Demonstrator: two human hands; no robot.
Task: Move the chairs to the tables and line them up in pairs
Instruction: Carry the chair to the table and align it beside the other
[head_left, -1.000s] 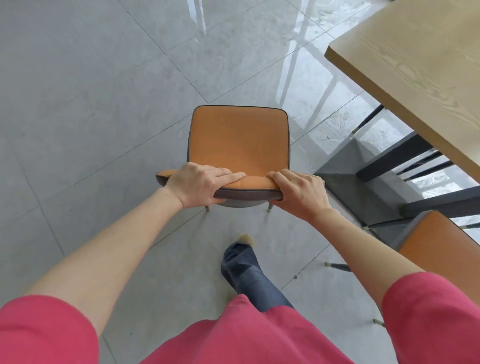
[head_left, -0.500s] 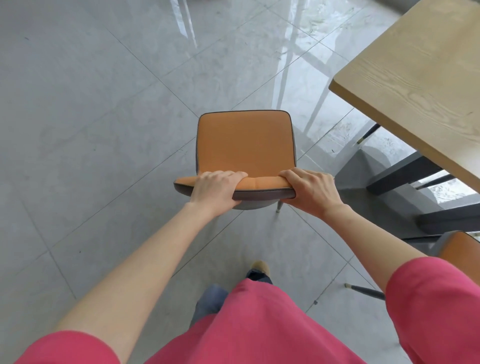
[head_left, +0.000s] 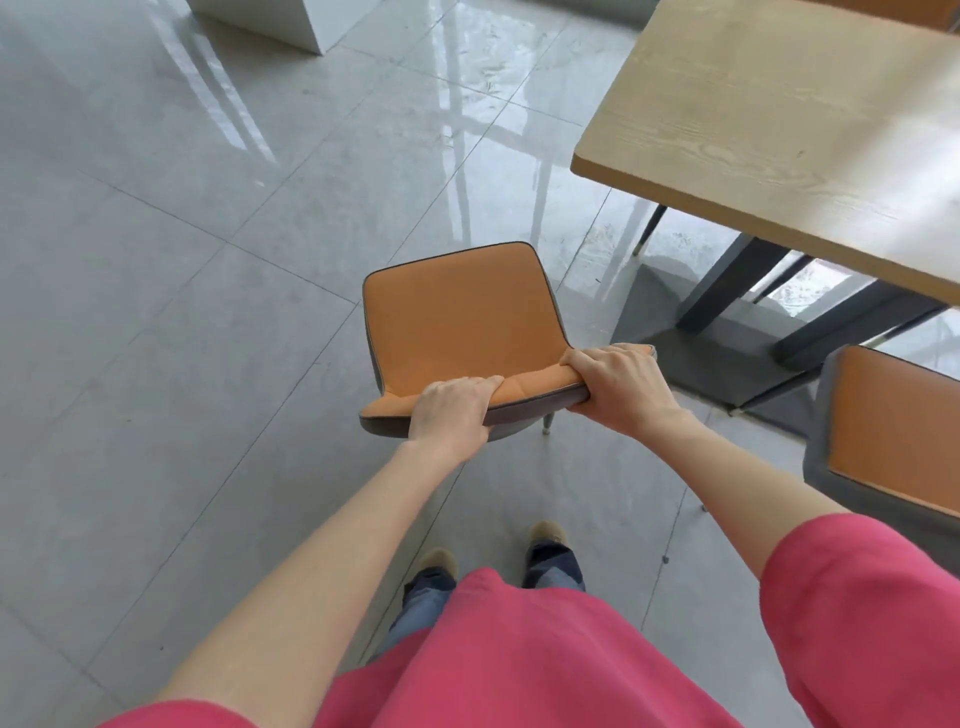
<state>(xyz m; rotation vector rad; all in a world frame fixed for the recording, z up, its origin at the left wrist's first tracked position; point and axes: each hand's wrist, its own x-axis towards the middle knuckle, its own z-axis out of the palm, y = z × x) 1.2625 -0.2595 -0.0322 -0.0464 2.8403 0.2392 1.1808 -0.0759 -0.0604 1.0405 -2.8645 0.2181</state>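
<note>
An orange chair (head_left: 457, 322) with a grey shell stands in front of me on the tiled floor, seen from above and behind. My left hand (head_left: 452, 410) grips the left part of its backrest top. My right hand (head_left: 618, 387) grips the right end of the same backrest. A wooden table (head_left: 779, 130) on a dark metal frame stands to the right of the chair. A second orange chair (head_left: 893, 431) sits at the right edge, near the table's base. Most of the held chair's legs are hidden under the seat.
The table's dark base plate (head_left: 670, 332) lies on the floor just right of the held chair. A white block (head_left: 270, 21) stands at the top left. Grey glossy tiles stretch to the left. My feet (head_left: 493, 556) are right behind the chair.
The chair has turned and shifted to the right, closer to the table's base. Both hands kept their grip on the backrest. The second chair came further into view at the right.
</note>
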